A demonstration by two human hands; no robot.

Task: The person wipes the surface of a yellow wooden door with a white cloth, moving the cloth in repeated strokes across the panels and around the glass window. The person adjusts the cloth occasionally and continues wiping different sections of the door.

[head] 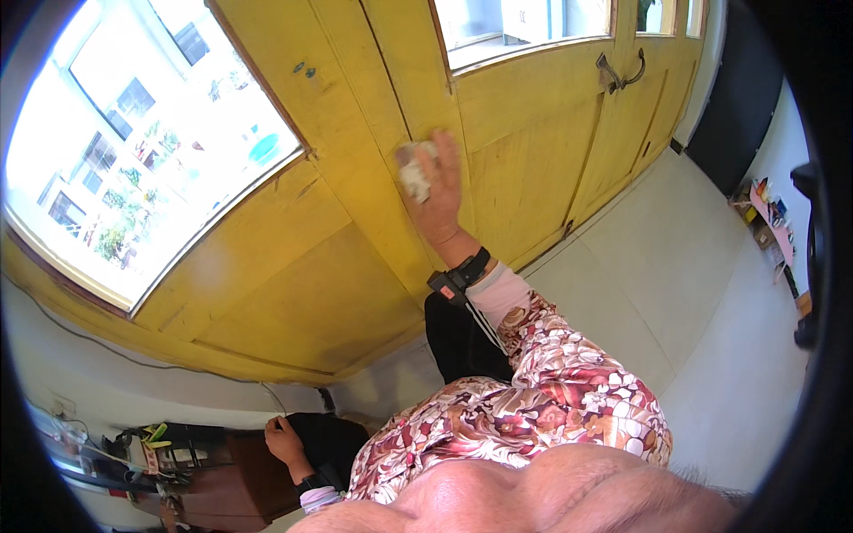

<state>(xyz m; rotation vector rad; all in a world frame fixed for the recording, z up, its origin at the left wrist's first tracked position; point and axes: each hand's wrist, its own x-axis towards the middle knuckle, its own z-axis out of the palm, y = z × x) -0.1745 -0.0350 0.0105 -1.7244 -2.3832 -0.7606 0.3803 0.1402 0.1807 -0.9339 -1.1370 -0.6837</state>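
Observation:
My right hand [441, 183] presses a crumpled whitish cloth [414, 172] against a yellow wooden door [373, 126], beside the dark vertical seam between two leaves. The hand and cloth are slightly blurred. A black strap with a small device [460, 276] circles that wrist. Low on the left, my left hand [285, 440] rests by my dark-clad knee [326, 440], fingers curled. It is small in the view, and whether anything lies within its fingers is hidden.
Window panes [153, 146] fill the door's upper parts. A metal handle [621, 72] sticks out at the right. A brown wooden cabinet [226, 480] with items stands at lower left. A cable [140, 360] runs along the wall. A pink shelf [773, 220] holds small things beyond the tiled floor [626, 280].

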